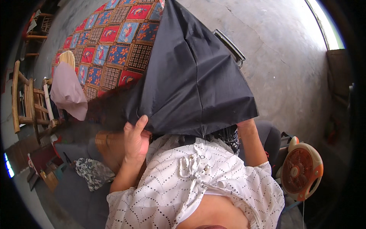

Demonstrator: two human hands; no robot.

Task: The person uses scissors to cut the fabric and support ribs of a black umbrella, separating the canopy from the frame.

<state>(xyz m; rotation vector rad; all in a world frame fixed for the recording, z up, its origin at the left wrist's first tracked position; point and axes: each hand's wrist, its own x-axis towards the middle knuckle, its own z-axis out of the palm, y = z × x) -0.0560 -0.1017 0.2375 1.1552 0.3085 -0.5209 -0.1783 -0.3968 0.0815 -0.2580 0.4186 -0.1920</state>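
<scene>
A wide piece of black fabric (194,72) spreads in front of me, with a crease down its middle and folds across it. My left hand (136,139) grips its near left edge, the thumb lying on top and the fingers partly beneath. At the near right corner my right hand (246,123) reaches under the fabric, which hides its fingers. The fabric's far end lies over or beside a patchwork-print cloth (110,45) in red, blue and brown. Part of a dark object with a silvery rim (230,47) sticks out past the fabric's right side.
A pinkish cloth (68,91) hangs beside a bamboo rack (30,99) on the left. An orange and white fan (301,171) stands at my right. A black-and-white patterned cloth (93,173) lies on the grey seat (76,198) at my left. Beyond is grey concrete floor (282,49).
</scene>
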